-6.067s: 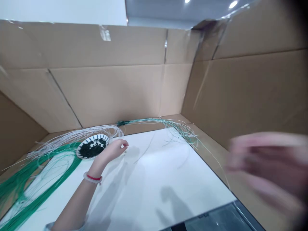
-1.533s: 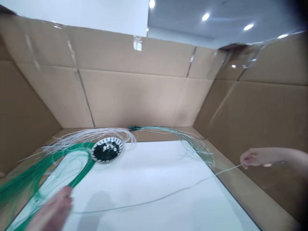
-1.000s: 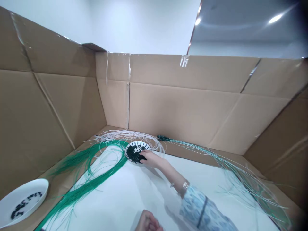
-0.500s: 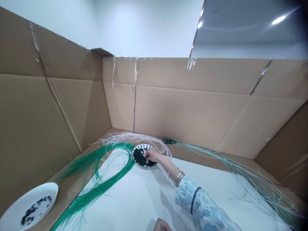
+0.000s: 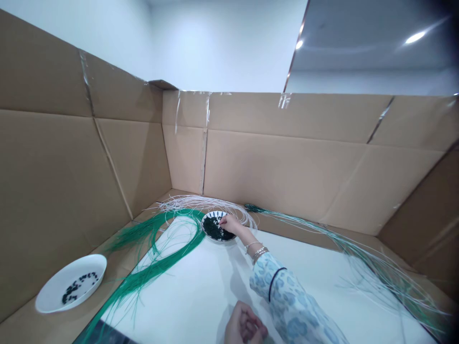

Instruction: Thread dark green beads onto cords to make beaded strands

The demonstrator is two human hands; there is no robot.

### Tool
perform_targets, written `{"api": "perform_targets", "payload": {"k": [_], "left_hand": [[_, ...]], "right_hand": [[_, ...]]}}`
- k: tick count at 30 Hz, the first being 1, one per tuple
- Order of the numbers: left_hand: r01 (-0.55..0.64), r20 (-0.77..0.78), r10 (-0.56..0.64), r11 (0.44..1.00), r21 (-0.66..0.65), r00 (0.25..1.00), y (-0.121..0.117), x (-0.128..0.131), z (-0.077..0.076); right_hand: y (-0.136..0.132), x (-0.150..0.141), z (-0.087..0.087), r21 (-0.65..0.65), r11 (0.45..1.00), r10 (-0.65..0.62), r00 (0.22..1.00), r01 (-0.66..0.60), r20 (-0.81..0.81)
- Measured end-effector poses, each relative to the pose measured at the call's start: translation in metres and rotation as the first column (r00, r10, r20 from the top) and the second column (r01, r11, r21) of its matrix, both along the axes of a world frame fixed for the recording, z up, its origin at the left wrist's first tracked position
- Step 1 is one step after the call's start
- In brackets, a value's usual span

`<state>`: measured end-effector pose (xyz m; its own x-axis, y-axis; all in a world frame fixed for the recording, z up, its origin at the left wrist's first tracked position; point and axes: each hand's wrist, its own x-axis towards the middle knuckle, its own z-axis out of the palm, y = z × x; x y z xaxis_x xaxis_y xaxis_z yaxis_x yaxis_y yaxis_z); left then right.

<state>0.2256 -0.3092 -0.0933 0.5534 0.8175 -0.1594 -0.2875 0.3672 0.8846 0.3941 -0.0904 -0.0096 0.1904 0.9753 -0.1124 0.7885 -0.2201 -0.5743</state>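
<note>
My right hand (image 5: 231, 223) reaches over a patterned bowl (image 5: 218, 240) at the back of the white board. Its fingertips are pinched together at the small dark beads (image 5: 214, 229) in the bowl, with a few pale bits among them. What the fingers hold, if anything, is too small to make out. Close to me at the bottom, my left hand (image 5: 244, 326) is closed with its fingers curled in above the board. I cannot see what is inside it.
Bundles of green strands (image 5: 161, 272) curve along the left of the white board (image 5: 193, 296). White strands (image 5: 201, 202) lie behind the bowl, and green-white strands (image 5: 337, 236) run along the right. A white bowl (image 5: 50, 298) with dark pieces stands left. Cardboard walls (image 5: 287, 167) enclose everything.
My left hand has come further into view from the bottom edge. My right hand stays at the patterned bowl with its fingers pinched. The view has shifted slightly left.
</note>
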Motion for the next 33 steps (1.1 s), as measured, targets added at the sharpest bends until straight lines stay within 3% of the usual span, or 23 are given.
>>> {"api": "perform_targets", "payload": {"k": [6, 12, 18, 21, 26, 33], "left_hand": [[-0.032, -0.021, 0.035, 0.993, 0.113, 0.999, -0.005, -0.010, 0.019], [0.003, -0.064, 0.009, 0.980, 0.198, 0.998, -0.007, -0.017, 0.021], [0.055, -0.040, -0.048, 0.976, 0.212, 0.998, -0.009, -0.022, 0.020], [0.078, -0.038, -0.071, 0.970, 0.232, 0.997, -0.011, -0.022, 0.019], [0.124, -0.070, -0.110, 0.961, 0.246, 0.991, -0.012, -0.021, 0.012], [0.190, -0.143, -0.162, 0.959, 0.211, 0.976, -0.013, -0.024, 0.014]], "right_hand": [[-0.012, -0.011, 0.010, 0.047, 0.996, -0.069, 0.991, 0.074, -0.114], [-0.047, 0.002, 0.018, 0.005, 1.000, -0.019, 0.979, 0.021, -0.201], [-0.142, 0.008, -0.010, -0.042, 0.998, 0.032, 0.989, -0.038, -0.145], [-0.171, 0.005, -0.028, -0.006, 0.999, 0.045, 0.995, -0.046, -0.093], [-0.177, 0.011, -0.047, 0.035, 0.997, 0.073, 0.993, -0.070, -0.089], [-0.181, 0.029, -0.064, 0.064, 0.994, 0.100, 0.963, -0.087, -0.249]]}}
